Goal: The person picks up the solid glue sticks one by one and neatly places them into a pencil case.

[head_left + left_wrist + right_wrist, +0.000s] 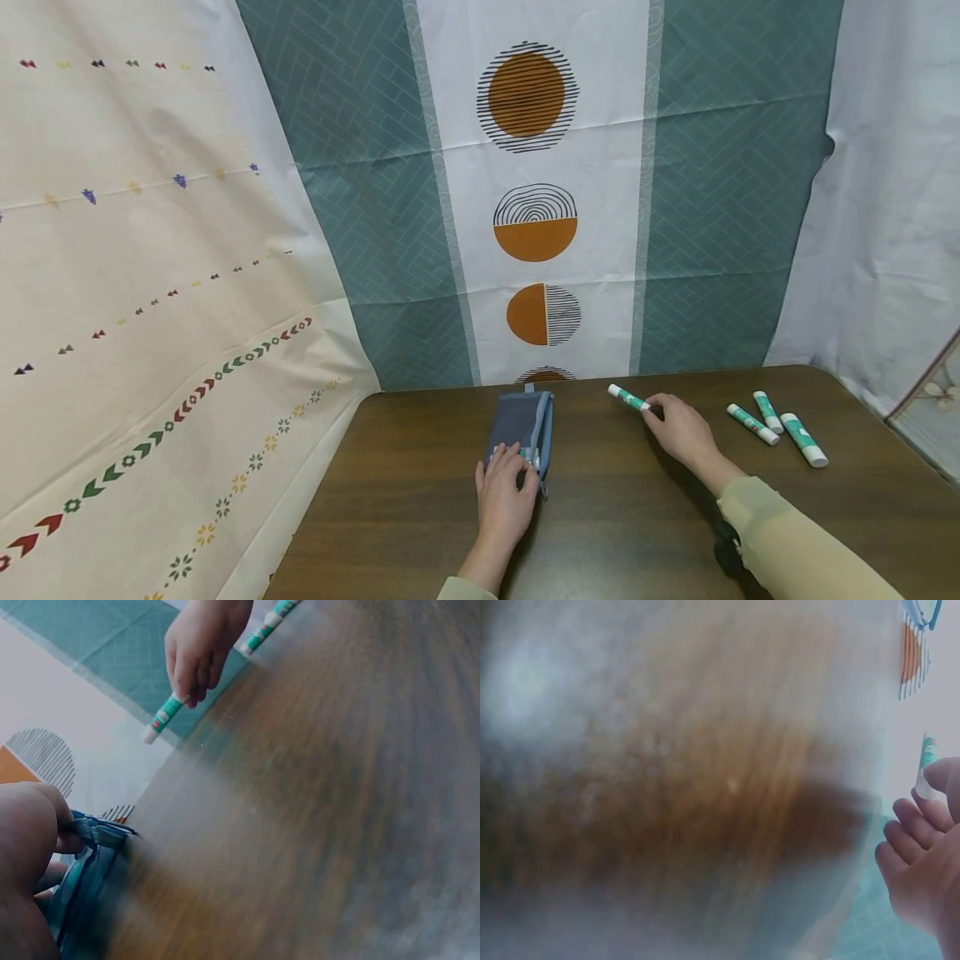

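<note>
A blue zippered pencil pouch (517,417) lies near the far table edge, its zipper side partly open. My left hand (504,500) grips its near end; the left wrist view shows fingers (69,841) bent at the zipper edge. Something white and green (531,456) shows inside the pouch by the fingertips. To the right, my right hand (684,433) pinches one end of a slim green-and-white glue stick (628,397), held with its far end pointing toward the pouch. In the right wrist view, the thumb and fingers meet at the white end of this glue stick (928,754).
Farther right on the brown wooden table (600,533) lie two slim glue sticks, one slanted (752,424) and one behind it (767,412), plus a thicker one (804,440). A patterned curtain (555,167) hangs directly behind the table; a cream cloth (150,333) covers the left side.
</note>
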`<move>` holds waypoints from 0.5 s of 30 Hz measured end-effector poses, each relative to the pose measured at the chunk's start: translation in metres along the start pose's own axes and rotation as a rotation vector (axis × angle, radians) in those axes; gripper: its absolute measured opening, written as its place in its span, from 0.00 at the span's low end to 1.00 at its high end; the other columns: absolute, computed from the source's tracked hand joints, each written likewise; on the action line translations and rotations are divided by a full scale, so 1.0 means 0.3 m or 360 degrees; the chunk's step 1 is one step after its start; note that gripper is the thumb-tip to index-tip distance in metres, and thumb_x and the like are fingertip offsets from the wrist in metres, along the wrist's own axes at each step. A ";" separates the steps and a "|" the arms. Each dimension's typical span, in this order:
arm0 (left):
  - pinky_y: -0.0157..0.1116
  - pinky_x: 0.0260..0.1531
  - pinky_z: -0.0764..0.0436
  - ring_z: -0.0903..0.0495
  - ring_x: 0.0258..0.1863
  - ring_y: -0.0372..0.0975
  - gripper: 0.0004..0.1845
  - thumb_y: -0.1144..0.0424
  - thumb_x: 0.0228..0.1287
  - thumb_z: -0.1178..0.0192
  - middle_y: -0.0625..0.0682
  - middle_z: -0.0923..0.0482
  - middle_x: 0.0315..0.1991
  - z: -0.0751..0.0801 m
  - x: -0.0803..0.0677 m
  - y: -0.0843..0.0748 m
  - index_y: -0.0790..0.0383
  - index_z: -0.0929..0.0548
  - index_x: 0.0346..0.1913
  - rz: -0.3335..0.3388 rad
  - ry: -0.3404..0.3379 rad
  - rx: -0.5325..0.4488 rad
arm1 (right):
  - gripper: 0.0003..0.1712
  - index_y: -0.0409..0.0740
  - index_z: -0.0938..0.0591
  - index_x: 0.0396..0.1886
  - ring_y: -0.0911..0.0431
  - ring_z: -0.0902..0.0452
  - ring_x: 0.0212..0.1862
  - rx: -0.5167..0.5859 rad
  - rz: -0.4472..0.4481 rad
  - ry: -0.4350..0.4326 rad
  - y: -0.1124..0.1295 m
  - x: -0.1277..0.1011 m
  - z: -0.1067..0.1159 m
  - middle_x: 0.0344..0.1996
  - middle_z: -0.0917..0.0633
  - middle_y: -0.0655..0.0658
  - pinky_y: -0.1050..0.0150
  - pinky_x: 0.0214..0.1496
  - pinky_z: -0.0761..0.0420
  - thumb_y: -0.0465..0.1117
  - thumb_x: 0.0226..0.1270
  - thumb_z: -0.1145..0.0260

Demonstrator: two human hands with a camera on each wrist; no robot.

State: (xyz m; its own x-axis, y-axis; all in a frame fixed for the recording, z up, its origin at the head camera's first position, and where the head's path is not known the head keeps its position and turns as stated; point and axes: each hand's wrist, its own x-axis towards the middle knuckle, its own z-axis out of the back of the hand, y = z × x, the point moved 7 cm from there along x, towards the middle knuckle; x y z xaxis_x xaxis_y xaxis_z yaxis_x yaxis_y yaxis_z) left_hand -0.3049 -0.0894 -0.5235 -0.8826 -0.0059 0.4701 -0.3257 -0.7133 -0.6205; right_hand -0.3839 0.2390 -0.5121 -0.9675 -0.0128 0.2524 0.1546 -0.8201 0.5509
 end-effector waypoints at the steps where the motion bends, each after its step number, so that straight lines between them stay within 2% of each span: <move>1: 0.76 0.71 0.39 0.22 0.73 0.58 0.12 0.65 0.70 0.32 0.57 0.13 0.66 0.001 0.000 -0.002 0.49 0.19 0.28 -0.0009 -0.0009 0.0004 | 0.19 0.30 0.16 0.60 0.37 0.14 0.48 0.0001 0.0007 -0.0001 0.004 -0.001 0.000 0.56 0.14 0.28 0.37 0.49 0.16 0.42 0.83 0.34; 4: 0.77 0.71 0.39 0.21 0.73 0.58 0.12 0.66 0.69 0.32 0.58 0.13 0.65 0.003 0.000 -0.005 0.50 0.18 0.28 -0.0021 -0.0016 0.0006 | 0.19 0.31 0.15 0.59 0.41 0.15 0.44 0.0011 0.0021 0.0009 0.012 -0.006 0.000 0.55 0.13 0.29 0.39 0.47 0.16 0.43 0.82 0.34; 10: 0.76 0.72 0.40 0.22 0.74 0.57 0.11 0.65 0.70 0.32 0.58 0.13 0.66 0.000 0.004 -0.002 0.50 0.18 0.29 0.0010 0.0013 0.0004 | 0.18 0.33 0.15 0.59 0.42 0.15 0.46 0.0057 0.0043 0.0058 0.041 -0.021 -0.005 0.55 0.13 0.30 0.38 0.49 0.16 0.42 0.82 0.32; 15: 0.76 0.73 0.41 0.23 0.75 0.57 0.11 0.65 0.71 0.32 0.57 0.14 0.67 -0.003 0.005 0.003 0.50 0.18 0.29 0.0041 0.0035 -0.0004 | 0.16 0.34 0.14 0.57 0.47 0.16 0.43 0.0107 0.0071 0.0104 0.084 -0.037 -0.016 0.53 0.12 0.33 0.40 0.48 0.16 0.42 0.81 0.31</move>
State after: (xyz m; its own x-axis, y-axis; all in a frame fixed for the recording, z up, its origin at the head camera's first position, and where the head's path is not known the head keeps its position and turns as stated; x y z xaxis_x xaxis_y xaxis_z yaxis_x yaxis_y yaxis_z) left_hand -0.3069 -0.0893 -0.5239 -0.8978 -0.0087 0.4403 -0.3038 -0.7116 -0.6335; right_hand -0.3702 0.2156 -0.5048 -0.9699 -0.0876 0.2270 0.2090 -0.7777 0.5928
